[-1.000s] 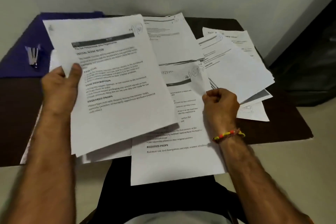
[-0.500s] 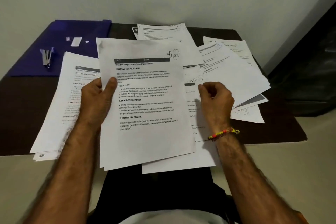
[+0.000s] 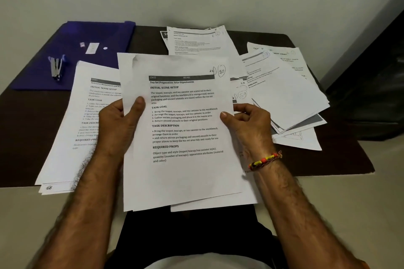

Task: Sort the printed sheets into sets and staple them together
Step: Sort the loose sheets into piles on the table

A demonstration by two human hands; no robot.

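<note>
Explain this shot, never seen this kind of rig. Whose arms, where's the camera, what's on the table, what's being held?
There is no robot. A person wears one wide-angle camera on the head, looking forward and down, so the arms belong to the wearer. The left hand and right hand hold a small stack of printed sheets by its side edges; the top page is titled "Tea Set Preparation Area Organization". On the dark table lie a pile of sheets on the left, more loose sheets on the right and some at the back. A purple folder lies far left with a stapler on it, untouched.
</note>
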